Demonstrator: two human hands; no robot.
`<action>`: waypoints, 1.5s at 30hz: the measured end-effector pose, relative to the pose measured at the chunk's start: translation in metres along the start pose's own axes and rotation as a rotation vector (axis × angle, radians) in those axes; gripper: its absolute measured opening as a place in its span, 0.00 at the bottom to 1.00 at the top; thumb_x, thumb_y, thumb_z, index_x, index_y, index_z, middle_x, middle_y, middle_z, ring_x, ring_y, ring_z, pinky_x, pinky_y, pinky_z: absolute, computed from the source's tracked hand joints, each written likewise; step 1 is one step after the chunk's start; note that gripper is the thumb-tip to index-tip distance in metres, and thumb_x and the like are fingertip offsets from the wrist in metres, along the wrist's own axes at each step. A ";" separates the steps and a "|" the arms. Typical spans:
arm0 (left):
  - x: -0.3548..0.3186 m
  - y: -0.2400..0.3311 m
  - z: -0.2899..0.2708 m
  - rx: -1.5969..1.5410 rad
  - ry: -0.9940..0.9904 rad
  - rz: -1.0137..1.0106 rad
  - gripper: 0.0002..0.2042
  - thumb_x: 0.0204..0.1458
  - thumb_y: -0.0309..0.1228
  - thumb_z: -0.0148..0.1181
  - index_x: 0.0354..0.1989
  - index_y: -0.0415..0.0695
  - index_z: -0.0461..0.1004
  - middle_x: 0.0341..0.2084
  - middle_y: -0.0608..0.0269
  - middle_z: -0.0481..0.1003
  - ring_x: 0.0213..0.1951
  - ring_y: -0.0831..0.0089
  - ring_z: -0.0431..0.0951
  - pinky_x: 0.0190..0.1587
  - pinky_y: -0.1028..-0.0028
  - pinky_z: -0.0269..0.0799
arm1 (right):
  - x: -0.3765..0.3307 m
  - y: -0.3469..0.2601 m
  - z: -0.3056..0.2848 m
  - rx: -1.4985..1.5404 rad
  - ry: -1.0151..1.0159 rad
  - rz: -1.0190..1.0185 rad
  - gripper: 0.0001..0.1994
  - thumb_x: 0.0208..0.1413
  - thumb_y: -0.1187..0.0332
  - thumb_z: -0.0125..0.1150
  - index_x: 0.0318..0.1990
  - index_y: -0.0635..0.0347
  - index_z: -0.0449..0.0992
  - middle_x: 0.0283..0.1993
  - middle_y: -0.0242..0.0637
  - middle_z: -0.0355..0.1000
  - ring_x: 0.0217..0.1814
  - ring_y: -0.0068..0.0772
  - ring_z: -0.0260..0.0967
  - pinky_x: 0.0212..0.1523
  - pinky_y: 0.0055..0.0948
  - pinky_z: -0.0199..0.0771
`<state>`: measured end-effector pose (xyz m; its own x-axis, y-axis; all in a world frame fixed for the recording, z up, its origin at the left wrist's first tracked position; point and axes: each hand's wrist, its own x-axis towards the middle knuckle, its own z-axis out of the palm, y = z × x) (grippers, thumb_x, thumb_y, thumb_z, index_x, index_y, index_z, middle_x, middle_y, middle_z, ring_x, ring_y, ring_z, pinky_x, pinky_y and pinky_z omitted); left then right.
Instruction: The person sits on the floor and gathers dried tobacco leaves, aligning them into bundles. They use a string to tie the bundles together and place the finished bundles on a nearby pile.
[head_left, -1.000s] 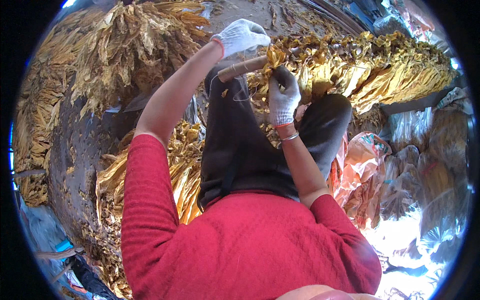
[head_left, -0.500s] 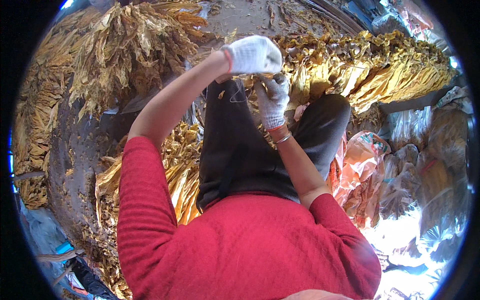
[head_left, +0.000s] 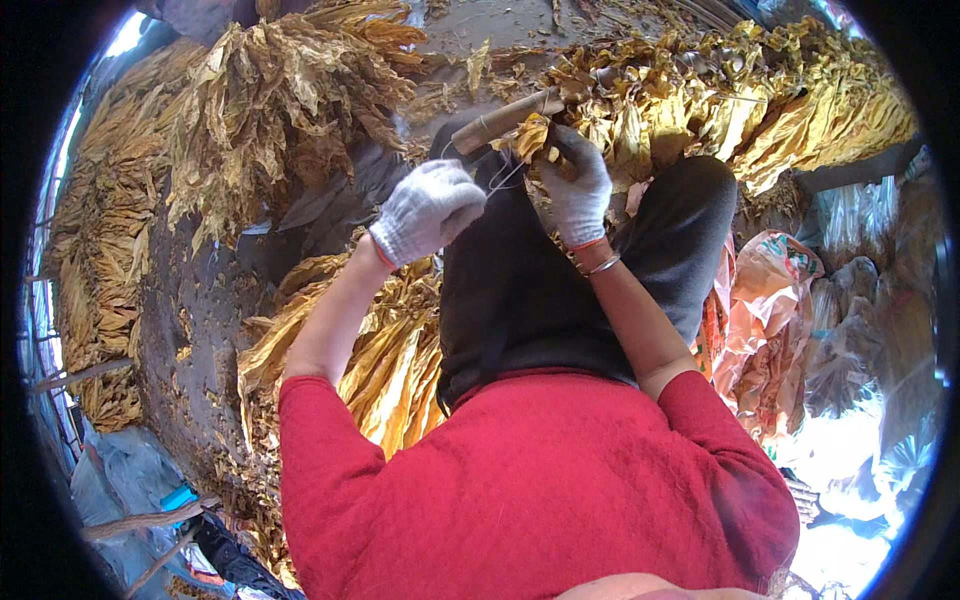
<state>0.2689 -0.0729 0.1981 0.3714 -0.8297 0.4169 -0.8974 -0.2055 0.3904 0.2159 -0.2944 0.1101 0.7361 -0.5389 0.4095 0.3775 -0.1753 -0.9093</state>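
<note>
My left hand, in a white knit glove, is closed in a fist left of my knee. A thin white string loops beside its fingers; the grip itself is hidden. My right hand, also gloved and with darkened fingertips, pinches a small bunch of dried yellow-brown leaves by the stick. This wooden stick lies slantwise above my lap, string around it. Its far end meets a long row of dried leaves, which stretches to the right.
A large heap of dried leaves lies at the far left. More long leaves lie beside my left thigh. Crumpled orange-pink plastic bags and clear plastic are on my right. Thin branches jut in at lower left.
My left hand has swung down and left from above the stick, uncovering the stick and the leaf bunch. My right hand stays near the stick, with the view shifted slightly.
</note>
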 end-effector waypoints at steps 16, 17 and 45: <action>-0.034 -0.005 0.012 0.045 0.107 -0.065 0.05 0.43 0.27 0.64 0.26 0.44 0.74 0.29 0.56 0.76 0.36 0.53 0.78 0.47 0.60 0.74 | 0.023 0.058 0.015 -0.542 0.070 -0.125 0.18 0.44 0.64 0.72 0.45 0.53 0.80 0.42 0.42 0.73 0.48 0.49 0.72 0.48 0.42 0.73; -0.045 -0.013 0.016 0.002 0.143 -0.132 0.05 0.43 0.26 0.64 0.27 0.42 0.74 0.32 0.55 0.77 0.38 0.52 0.79 0.47 0.59 0.74 | 0.020 0.055 0.010 -0.128 -0.043 0.033 0.16 0.49 0.69 0.67 0.47 0.55 0.78 0.44 0.41 0.74 0.48 0.44 0.73 0.49 0.39 0.75; -0.042 -0.035 0.038 -0.604 0.742 -0.978 0.09 0.61 0.27 0.64 0.49 0.42 0.77 0.38 0.65 0.80 0.39 0.78 0.81 0.45 0.75 0.78 | 0.007 0.060 -0.035 0.552 -0.386 0.512 0.21 0.50 0.80 0.66 0.53 0.58 0.77 0.60 0.36 0.73 0.63 0.34 0.70 0.65 0.34 0.70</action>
<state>0.2758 -0.0507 0.1353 0.9990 0.0324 0.0298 -0.0254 -0.1264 0.9917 0.2240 -0.3373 0.0557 0.9934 -0.1055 0.0443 0.0912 0.4953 -0.8639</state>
